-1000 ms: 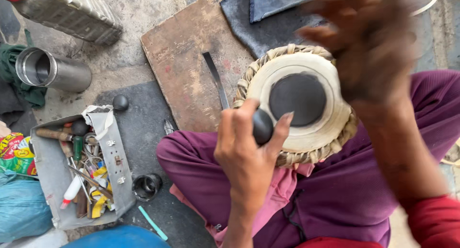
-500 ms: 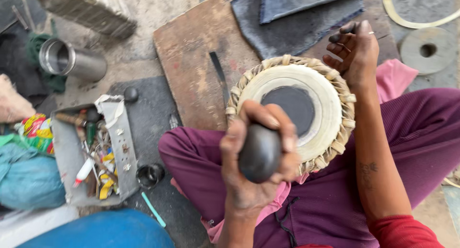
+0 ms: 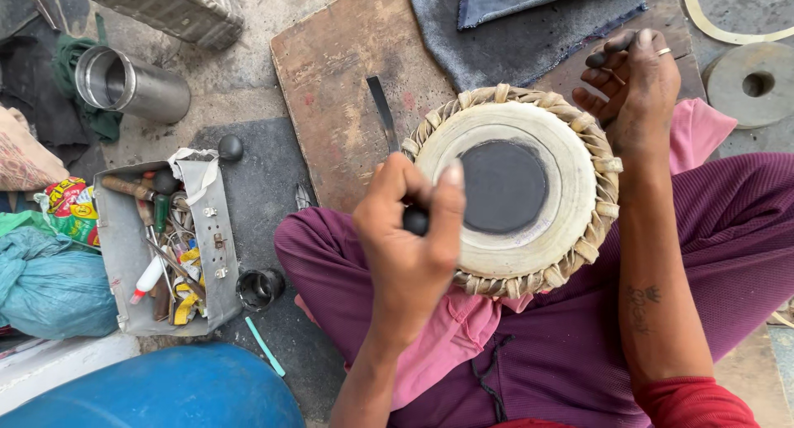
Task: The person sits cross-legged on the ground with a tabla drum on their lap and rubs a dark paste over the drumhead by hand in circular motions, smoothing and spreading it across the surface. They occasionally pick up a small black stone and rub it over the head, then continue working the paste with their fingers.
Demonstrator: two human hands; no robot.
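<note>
A rough concrete floor [image 3: 248, 72] carries everything here, with a worn wooden board [image 3: 339, 89] and a grey cloth [image 3: 513, 39] laid on it at the top. A person sits on the floor in purple trousers, and a tabla drum [image 3: 513, 188] rests on the lap, its pale skin with a round black patch in the middle and a braided strap rim. The left hand [image 3: 409, 246] hangs over the drum's near-left rim, fingers clamped around a smooth dark stone [image 3: 415, 221]. The right hand [image 3: 637, 85] rests at the drum's far-right rim, fingers curled together and smeared black. At the left lies an open grey metal box [image 3: 124, 263] holding screwdrivers, a white tube and small yellow bits. A steel cylinder [image 3: 132, 85] lies on its side toward the top-left corner, mouth open. A blue barrel [image 3: 165, 391] fills the bottom-left corner.
</note>
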